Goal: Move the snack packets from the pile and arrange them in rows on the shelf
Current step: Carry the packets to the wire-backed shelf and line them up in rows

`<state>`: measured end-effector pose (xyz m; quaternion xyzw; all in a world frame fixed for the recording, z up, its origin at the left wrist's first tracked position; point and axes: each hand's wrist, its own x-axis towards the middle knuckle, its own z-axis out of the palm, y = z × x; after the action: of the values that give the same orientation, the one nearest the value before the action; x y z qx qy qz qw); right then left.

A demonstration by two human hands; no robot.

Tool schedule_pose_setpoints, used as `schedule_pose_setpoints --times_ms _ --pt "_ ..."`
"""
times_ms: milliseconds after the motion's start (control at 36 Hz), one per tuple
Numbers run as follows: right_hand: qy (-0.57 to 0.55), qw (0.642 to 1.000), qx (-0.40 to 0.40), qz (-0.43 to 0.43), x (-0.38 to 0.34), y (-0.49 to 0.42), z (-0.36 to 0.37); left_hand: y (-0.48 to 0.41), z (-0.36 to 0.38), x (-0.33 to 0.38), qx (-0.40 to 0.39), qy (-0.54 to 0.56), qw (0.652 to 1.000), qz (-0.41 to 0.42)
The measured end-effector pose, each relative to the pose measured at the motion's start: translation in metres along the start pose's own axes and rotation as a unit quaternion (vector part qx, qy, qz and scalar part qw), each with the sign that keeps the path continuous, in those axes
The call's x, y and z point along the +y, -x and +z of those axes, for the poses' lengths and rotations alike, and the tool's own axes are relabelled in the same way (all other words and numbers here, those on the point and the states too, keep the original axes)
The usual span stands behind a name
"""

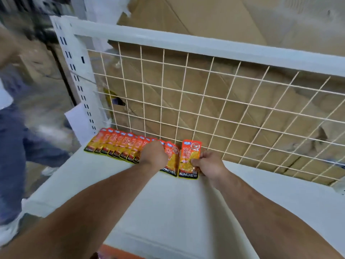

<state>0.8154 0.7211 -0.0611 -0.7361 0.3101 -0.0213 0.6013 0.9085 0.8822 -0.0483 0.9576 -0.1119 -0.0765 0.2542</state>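
Note:
Several orange-and-yellow snack packets [115,144] lie in an overlapping row along the back of the white shelf [183,206], starting at its left end. My left hand [154,155] rests on the right part of that row, its fingers hidden behind the knuckles. Just right of it lies another packet [171,161] of the row. My right hand [207,164] pinches the lower right edge of one more packet [189,156], which stands just right of the row's end, against the wire grid.
A white wire grid [224,101] backs the shelf, with cardboard boxes [205,19] behind it. A white slotted upright [78,75] stands at the left. Another person in blue trousers [13,146] stands left of the shelf. An orange object [119,253] shows at the bottom edge.

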Motion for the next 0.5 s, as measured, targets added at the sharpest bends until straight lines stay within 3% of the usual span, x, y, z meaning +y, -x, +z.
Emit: schedule_pose_setpoints --times_ms 500 --pt "0.008 0.998 0.031 0.046 -0.0022 0.0038 0.0077 -0.0071 -0.0081 -0.0061 0.015 -0.106 0.988 0.112"
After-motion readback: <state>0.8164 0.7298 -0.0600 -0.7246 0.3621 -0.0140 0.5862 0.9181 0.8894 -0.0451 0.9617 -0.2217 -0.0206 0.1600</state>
